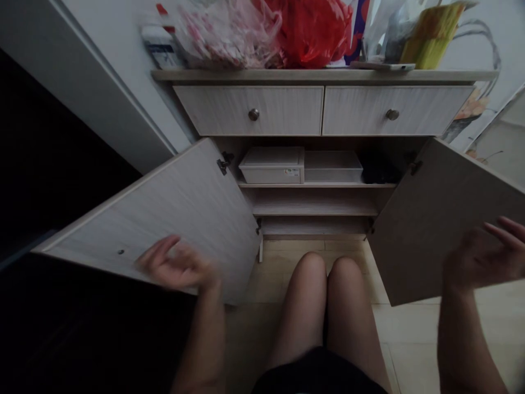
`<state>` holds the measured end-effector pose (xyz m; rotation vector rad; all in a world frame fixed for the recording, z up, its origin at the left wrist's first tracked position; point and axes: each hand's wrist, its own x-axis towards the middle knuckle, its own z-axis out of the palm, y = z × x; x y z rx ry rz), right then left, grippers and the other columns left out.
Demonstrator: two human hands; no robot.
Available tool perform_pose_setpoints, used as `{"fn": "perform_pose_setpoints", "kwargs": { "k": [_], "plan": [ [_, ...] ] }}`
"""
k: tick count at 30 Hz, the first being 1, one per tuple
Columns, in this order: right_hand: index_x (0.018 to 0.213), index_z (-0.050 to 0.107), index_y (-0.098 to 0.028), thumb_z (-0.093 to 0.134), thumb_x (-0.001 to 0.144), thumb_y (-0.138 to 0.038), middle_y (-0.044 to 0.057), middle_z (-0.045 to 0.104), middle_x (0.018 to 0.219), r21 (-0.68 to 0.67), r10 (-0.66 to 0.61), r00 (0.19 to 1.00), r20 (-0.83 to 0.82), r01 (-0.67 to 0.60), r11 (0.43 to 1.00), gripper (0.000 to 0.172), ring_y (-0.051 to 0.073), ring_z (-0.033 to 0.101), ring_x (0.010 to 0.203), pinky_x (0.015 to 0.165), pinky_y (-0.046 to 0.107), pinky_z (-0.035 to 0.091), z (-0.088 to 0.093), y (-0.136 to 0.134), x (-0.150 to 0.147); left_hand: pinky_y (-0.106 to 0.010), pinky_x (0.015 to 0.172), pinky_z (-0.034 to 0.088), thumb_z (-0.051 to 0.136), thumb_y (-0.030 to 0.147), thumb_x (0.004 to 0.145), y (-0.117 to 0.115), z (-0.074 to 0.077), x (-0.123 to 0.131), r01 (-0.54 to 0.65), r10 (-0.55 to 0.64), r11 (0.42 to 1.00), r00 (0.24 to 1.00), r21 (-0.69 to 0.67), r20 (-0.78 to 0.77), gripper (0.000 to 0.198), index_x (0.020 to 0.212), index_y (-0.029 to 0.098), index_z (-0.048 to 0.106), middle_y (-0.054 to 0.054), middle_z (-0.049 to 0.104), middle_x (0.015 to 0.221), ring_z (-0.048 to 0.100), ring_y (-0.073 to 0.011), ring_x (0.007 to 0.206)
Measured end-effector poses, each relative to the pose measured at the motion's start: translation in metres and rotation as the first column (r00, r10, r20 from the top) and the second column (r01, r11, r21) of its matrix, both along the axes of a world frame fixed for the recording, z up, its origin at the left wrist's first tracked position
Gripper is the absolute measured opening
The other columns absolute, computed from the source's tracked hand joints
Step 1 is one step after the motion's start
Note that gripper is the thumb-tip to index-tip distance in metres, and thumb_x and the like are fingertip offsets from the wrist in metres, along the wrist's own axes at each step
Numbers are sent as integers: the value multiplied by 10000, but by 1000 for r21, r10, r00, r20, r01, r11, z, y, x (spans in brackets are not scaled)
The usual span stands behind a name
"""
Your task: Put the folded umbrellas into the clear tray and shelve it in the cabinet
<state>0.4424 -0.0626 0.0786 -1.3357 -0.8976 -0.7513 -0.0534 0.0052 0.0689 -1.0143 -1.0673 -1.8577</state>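
Observation:
The cabinet's left door (172, 208) and right door (435, 219) both stand swung outward. My left hand (178, 265) is in front of the left door's inner face, blurred, with loosely bent fingers and nothing visible in them. At the far right my right hand (486, 260) is beside the right door, its fingers spread and holding nothing. Whether either hand touches its door I cannot tell. Inside, the top shelf (320, 186) carries a white lidded box (270, 165), a clear tray (333, 166) and something dark (381, 168) at the right.
Two closed drawers (287, 109) with round knobs sit above the doors. On the cabinet top are a white bottle (161, 46), a pinkish plastic bag (229, 33), a red bag (314, 33) and a yellow package (432, 35). My knees (328, 273) are close before the shelves.

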Motion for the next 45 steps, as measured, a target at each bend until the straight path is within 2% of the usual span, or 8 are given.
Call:
{"fn": "perform_pose_setpoints", "kwargs": {
  "k": [2, 4, 7, 11, 16, 22, 32, 45],
  "plan": [
    [926, 635, -295, 569, 890, -452, 93, 642, 942, -14, 106, 978, 182, -105, 994, 174, 288, 624, 953, 890, 518, 472, 13, 40, -18, -417, 845, 470, 506, 404, 951, 40, 12, 45, 212, -236, 962, 963, -171, -133, 224, 956, 217, 630, -56, 599, 870, 576, -217, 848],
    [900, 664, -235, 532, 917, -421, 90, 648, 899, -207, 278, 942, 187, -239, 949, 229, 256, 618, 913, 859, 450, 475, 18, 88, -27, -374, 835, 479, 512, 373, 974, 87, 19, 88, 313, -451, 839, 857, -445, -248, 228, 997, 205, 664, -62, 639, 892, 608, -205, 870],
    [924, 712, -189, 493, 921, -373, 127, 650, 965, -503, 367, 914, 170, -239, 830, 287, 267, 579, 942, 838, 426, 436, 14, 159, -29, -363, 866, 477, 537, 345, 977, 155, 22, 139, 197, -623, 640, 699, -742, -351, 247, 1075, 180, 692, -95, 682, 975, 639, -222, 954],
    [1096, 731, -179, 479, 947, -311, 162, 629, 1143, -769, 372, 897, 239, -59, 637, 322, 302, 527, 1043, 861, 429, 390, 0, 231, -23, -375, 900, 468, 532, 241, 969, 219, 23, 180, -106, -709, 456, 556, -884, -433, 279, 1181, 140, 682, -151, 692, 1103, 641, -257, 1043],
    [1155, 727, -172, 546, 935, -274, 181, 586, 1257, -878, 372, 862, 345, 156, 453, 303, 323, 495, 1128, 897, 436, 369, -4, 276, -19, -483, 1047, 376, 443, 86, 928, 259, 19, 207, -302, -678, 431, 512, -850, -526, 326, 1018, 104, 756, -190, 717, 1051, 596, -295, 1132],
    [1073, 760, -180, 483, 948, -232, 175, 596, 1239, -893, 404, 842, 359, 183, 411, 309, 323, 504, 1119, 887, 440, 369, -7, 296, -7, -552, 1097, 279, 458, 63, 868, 289, 8, 207, -343, -658, 420, 523, -840, -542, 343, 898, 117, 795, -191, 745, 951, 585, -305, 1132],
    [1049, 740, -135, 410, 974, -243, 177, 588, 1276, -850, 332, 854, 400, 210, 483, 355, 315, 496, 1095, 876, 447, 357, 5, 275, 11, -529, 1073, 290, 482, 106, 898, 282, 15, 204, -292, -701, 433, 485, -853, -522, 279, 908, 145, 758, -158, 724, 971, 548, -292, 1136],
    [907, 720, -213, 511, 961, -299, 103, 652, 1150, -738, 393, 804, 446, 81, 670, 232, 261, 519, 1034, 860, 395, 341, 6, 140, 21, -496, 1025, 329, 507, 241, 975, 152, 23, 165, -24, -728, 531, 498, -847, -470, 206, 980, 201, 710, -109, 704, 1003, 559, -276, 1064]
  ]
}}
